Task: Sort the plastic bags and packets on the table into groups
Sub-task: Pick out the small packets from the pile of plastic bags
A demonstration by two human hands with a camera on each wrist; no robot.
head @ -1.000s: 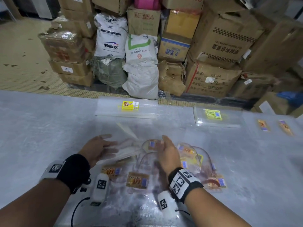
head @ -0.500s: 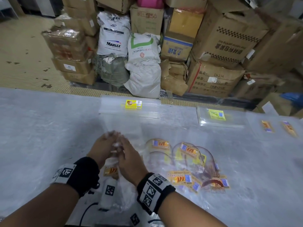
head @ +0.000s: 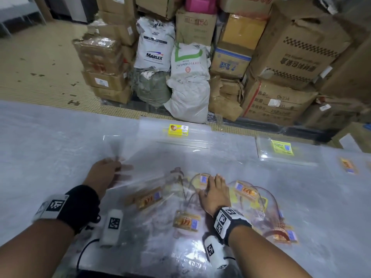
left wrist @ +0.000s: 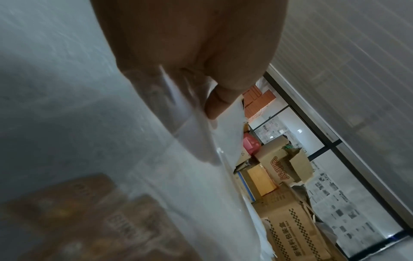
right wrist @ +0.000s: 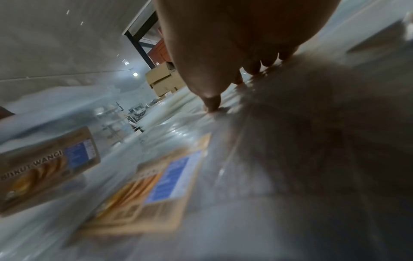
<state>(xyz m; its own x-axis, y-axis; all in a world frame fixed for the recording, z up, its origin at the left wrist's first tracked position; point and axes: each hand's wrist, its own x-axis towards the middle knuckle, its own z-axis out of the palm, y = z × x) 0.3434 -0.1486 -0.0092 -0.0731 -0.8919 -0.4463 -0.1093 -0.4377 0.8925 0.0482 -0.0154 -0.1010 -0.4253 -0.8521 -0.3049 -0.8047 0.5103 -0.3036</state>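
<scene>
Clear plastic bags with orange labels (head: 186, 220) lie unsorted near centre on the grey bench (head: 40, 141); left hand (head: 104, 173) pinches one clear bag (head: 124, 149), right hand (head: 214, 193) presses flat; yellow-labelled stacks (head: 178, 129) sit far.

Grey table (head: 50, 137) — clear labelled bags (head: 186, 219).

Dim indoor light, plastic glare, motion-blurred wrist views.
</scene>
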